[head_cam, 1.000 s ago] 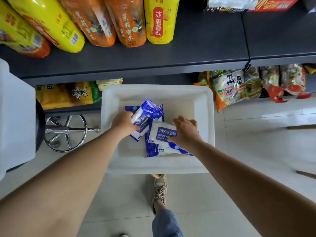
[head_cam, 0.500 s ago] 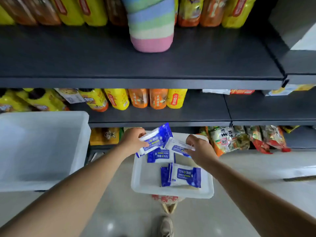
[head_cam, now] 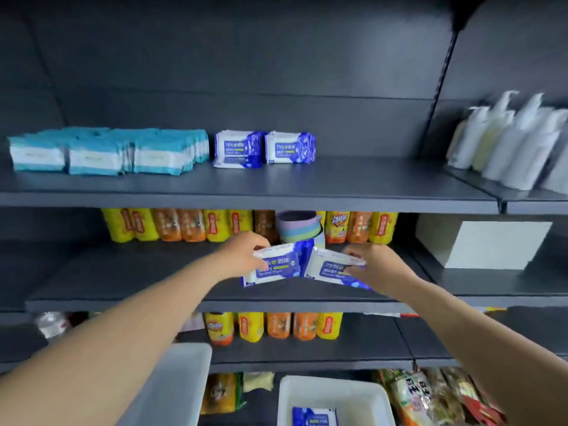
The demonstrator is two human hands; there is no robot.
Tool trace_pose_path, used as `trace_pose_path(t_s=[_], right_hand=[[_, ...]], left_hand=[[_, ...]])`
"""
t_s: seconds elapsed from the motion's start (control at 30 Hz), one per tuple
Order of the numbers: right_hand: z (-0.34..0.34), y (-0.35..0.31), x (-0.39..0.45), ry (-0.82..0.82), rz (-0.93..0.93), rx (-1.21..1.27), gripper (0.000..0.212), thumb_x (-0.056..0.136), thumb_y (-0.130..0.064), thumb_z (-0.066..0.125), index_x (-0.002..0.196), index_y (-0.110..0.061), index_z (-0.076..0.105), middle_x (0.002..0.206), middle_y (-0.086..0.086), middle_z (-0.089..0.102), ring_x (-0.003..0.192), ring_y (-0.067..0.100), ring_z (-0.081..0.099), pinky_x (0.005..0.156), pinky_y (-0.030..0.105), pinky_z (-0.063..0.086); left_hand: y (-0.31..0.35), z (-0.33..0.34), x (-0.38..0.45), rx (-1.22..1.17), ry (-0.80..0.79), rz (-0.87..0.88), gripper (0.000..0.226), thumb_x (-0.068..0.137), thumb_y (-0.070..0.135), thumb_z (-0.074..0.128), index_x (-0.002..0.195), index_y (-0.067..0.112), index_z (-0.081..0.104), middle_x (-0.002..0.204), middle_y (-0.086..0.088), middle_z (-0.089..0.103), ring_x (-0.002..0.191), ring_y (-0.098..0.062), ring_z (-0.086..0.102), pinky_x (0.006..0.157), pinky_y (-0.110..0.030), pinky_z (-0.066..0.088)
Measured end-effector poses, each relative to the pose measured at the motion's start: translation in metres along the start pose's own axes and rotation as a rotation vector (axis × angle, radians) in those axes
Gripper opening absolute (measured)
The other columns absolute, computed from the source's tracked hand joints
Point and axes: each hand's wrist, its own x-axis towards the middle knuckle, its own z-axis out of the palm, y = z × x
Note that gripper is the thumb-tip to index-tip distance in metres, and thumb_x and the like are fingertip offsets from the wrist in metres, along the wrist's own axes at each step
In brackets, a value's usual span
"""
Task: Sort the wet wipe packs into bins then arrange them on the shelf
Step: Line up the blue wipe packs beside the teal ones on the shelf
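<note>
**Wet wipe packs heading up to the shelf**

Blue-and-white plastic wipe packs now lifted out of the white plastic bin, one pinched in each of the hands: left, right. Raised toward the dark metal top shelf, beside two matching packs. One pack left in the bin, so probably another trip.

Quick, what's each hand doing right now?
Left hand: grips a blue-and-white wipe pack.
Right hand: pinches another blue-and-white wipe pack.
</note>
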Motion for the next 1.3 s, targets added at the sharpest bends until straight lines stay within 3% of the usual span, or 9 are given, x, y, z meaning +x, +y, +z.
trace_pose_path(t_s=[0.23, 0.33, 0.43, 0.57, 0.67, 0.83, 1.0, 1.13, 1.3], right_hand=[[-0.082, -0.042, 0.04, 0.177, -0.054, -0.023, 0.012, 0.083, -0.019, 0.064, 0.095, -0.019, 0.064, 0.085, 0.001, 0.066, 0.074, 0.023, 0.056, 0.06, 0.029, 0.04], [-0.1, -0.047, 0.063, 0.198, -0.072, -0.055, 0.012, 0.085, -0.019, 0.063, 0.097, -0.022, 0.065, 0.089, -0.002, 0.069, 0.07, 0.018, 0.055, 0.061, 0.029, 0.042], [-0.108, -0.039, 0.094, 0.184, -0.046, -0.076, 0.013, 0.087, -0.021, 0.064, 0.101, -0.023, 0.065, 0.095, -0.005, 0.069, 0.075, 0.015, 0.058, 0.064, 0.029, 0.046], [-0.114, -0.017, 0.142, 0.157, -0.017, -0.068, 0.011, 0.086, -0.019, 0.067, 0.087, -0.026, 0.059, 0.077, -0.017, 0.058, 0.064, 0.001, 0.05, 0.054, 0.017, 0.037], [-0.112, 0.006, 0.184, 0.141, 0.033, -0.043, 0.019, 0.081, -0.015, 0.069, 0.079, -0.031, 0.059, 0.068, -0.023, 0.056, 0.063, 0.002, 0.053, 0.055, 0.017, 0.038], [-0.1, 0.036, 0.251, 0.069, 0.095, -0.025, 0.013, 0.08, -0.015, 0.071, 0.088, -0.025, 0.069, 0.079, -0.012, 0.066, 0.073, 0.013, 0.059, 0.058, 0.018, 0.041], [-0.094, 0.046, 0.294, 0.037, 0.107, -0.018, 0.012, 0.079, -0.017, 0.071, 0.086, -0.026, 0.069, 0.08, -0.006, 0.068, 0.07, 0.011, 0.055, 0.061, 0.022, 0.041], [-0.092, 0.046, 0.316, 0.007, 0.094, -0.002, 0.011, 0.08, -0.017, 0.07, 0.086, -0.025, 0.068, 0.085, -0.008, 0.069, 0.076, 0.01, 0.061, 0.065, 0.022, 0.046], [-0.088, 0.04, 0.33, -0.025, 0.086, 0.022, 0.011, 0.082, -0.016, 0.069, 0.092, -0.02, 0.069, 0.092, -0.006, 0.071, 0.086, 0.013, 0.064, 0.075, 0.031, 0.051]], left_hand=[[0.013, -0.108, 0.012, 0.062, 0.157, 0.075, 0.015, 0.082, 0.009, 0.066, 0.098, 0.011, 0.066, 0.1, -0.003, 0.066, 0.087, -0.016, 0.056, 0.061, -0.026, 0.038], [0.008, -0.132, 0.035, 0.091, 0.231, 0.081, 0.02, 0.084, 0.009, 0.065, 0.104, 0.009, 0.067, 0.106, -0.004, 0.065, 0.093, -0.018, 0.056, 0.071, -0.027, 0.041], [-0.002, -0.147, 0.072, 0.122, 0.248, 0.077, 0.007, 0.085, 0.009, 0.063, 0.089, 0.015, 0.061, 0.094, -0.003, 0.059, 0.084, -0.017, 0.051, 0.067, -0.025, 0.036], [-0.014, -0.155, 0.143, 0.15, 0.155, 0.067, 0.029, 0.086, 0.001, 0.05, 0.066, 0.023, 0.045, 0.075, 0.006, 0.046, 0.079, -0.019, 0.045, 0.059, -0.026, 0.031], [-0.026, -0.153, 0.209, 0.149, 0.108, 0.089, 0.019, 0.087, 0.001, 0.05, 0.092, 0.015, 0.062, 0.093, 0.002, 0.057, 0.085, -0.017, 0.047, 0.066, -0.023, 0.036], [-0.038, -0.137, 0.301, 0.09, 0.064, 0.088, 0.034, 0.089, 0.008, 0.058, 0.122, 0.013, 0.059, 0.127, -0.003, 0.055, 0.111, -0.018, 0.052, 0.088, -0.026, 0.042], [-0.045, -0.119, 0.361, 0.024, 0.09, 0.091, 0.032, 0.087, 0.008, 0.062, 0.119, 0.013, 0.062, 0.121, -0.003, 0.059, 0.113, -0.023, 0.055, 0.093, -0.03, 0.044], [-0.052, -0.112, 0.385, 0.036, 0.179, 0.135, 0.015, 0.085, 0.005, 0.062, 0.094, 0.017, 0.067, 0.096, 0.001, 0.06, 0.096, -0.024, 0.055, 0.079, -0.027, 0.044], [-0.061, -0.114, 0.386, 0.093, 0.292, 0.244, 0.032, 0.083, 0.016, 0.07, 0.114, 0.019, 0.065, 0.111, 0.0, 0.052, 0.108, -0.02, 0.05, 0.089, -0.033, 0.044]])
